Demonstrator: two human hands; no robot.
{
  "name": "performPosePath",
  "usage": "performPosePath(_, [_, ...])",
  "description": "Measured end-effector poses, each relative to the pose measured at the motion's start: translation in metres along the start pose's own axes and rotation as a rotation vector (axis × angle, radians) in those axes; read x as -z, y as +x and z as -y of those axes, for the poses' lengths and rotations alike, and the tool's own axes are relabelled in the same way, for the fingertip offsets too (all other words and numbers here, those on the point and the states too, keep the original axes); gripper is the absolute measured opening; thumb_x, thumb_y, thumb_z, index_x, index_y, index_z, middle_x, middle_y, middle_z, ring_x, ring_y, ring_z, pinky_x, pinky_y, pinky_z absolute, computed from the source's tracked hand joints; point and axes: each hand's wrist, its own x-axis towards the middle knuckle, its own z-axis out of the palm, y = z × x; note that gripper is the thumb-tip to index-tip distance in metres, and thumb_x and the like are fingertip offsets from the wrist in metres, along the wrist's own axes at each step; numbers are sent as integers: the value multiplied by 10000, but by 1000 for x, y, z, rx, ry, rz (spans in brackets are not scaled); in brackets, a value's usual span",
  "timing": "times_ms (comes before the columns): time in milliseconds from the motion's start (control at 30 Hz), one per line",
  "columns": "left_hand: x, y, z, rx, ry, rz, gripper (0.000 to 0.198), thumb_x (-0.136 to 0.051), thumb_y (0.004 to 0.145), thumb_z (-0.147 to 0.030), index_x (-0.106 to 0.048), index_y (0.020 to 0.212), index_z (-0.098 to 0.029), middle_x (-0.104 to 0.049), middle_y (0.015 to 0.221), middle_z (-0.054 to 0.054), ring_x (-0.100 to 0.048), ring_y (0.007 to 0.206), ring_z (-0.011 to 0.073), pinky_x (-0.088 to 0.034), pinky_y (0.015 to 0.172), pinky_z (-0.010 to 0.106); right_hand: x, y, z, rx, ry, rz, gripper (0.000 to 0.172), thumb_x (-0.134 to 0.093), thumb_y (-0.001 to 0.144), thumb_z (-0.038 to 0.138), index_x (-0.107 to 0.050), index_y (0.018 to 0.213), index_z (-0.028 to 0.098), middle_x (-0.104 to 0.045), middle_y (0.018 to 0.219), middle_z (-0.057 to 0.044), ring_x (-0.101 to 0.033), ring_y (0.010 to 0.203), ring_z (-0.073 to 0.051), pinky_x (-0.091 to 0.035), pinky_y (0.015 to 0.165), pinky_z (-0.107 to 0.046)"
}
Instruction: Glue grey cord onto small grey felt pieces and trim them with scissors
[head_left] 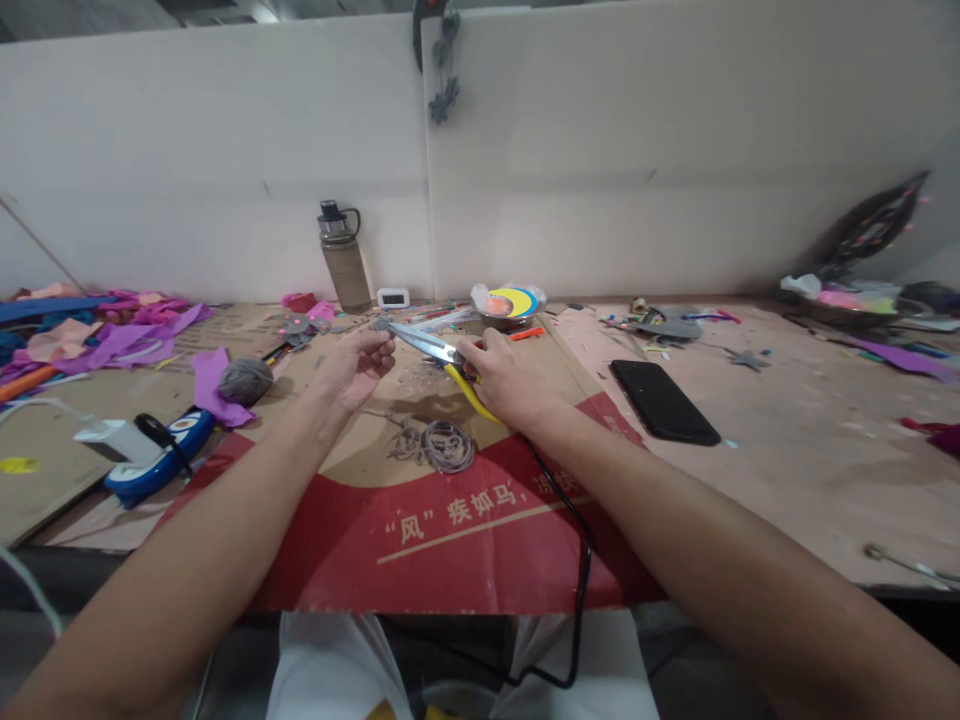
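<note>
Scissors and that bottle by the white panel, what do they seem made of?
Scissors: blades likely steel, silvery with a sheen; yellow handle probably plastic, from its bright, even color. Bottle: smooth, smoky-brown body seems translucent, so plastic or perhaps glass.

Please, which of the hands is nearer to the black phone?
Right. The right hand, holding the scissors, is left of the black phone; the left hand is farther left, near the scissors' tip.

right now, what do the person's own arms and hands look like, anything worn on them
The left hand and right hand are human hands without gloves. The left forearm and right forearm are bare, with no sleeves, watch or bracelet visible. Small rings or markings cannot be made out.
</note>
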Motion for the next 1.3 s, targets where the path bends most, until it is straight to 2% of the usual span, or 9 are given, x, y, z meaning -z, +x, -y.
performPosePath(267, [-1,-1,-3,50,-11,-33,115,-637,624,-33,-585,658,-130,-573,587,3,-526,522,54,-416,484,152,-1,1,-2,1,33,2,286,-417,915,246,-604,1131,228,-592,970,-91,-500,763,-179,-254,598,-285])
performPosePath(500, [3,1,-2,-54,55,-7,149,-663,592,-31,-562,632,-133,-574,601,-1,-506,517,54,-404,483,163,-5,0,-4,-28,61,-52,307,-454,901,270,-596,1171,234,-557,1004,-99,-499,810,-192,-284,633,-284])
performPosePath(867, [3,1,-1,-73,97,7,158,-669,588,-37,-546,607,-133,-564,599,2,-513,526,59,-414,505,170,-1,1,-3,7,-40,-26,322,-434,935,316,-557,1228,265,-529,1047,-113,-490,889,-215,-332,669,-289])
performPosePath(1067, [1,-1,-4,-154,152,20,151,-690,564,-32,-597,619,-138,-573,585,-8,-494,508,56,-382,468,163,5,2,-2,29,-85,-23,303,-402,944,252,-553,1206,244,-555,1050,-114,-493,901,-219,-344,704,-304])
performPosePath(1300, [-1,-3,-5,-164,197,31,119,-688,576,-47,-620,615,-135,-564,560,-8,-482,501,57,-382,466,161,4,2,-2,57,-70,-2,343,-382,945,220,-521,1258,240,-579,1063,-113,-499,921,-220,-346,727,-311])
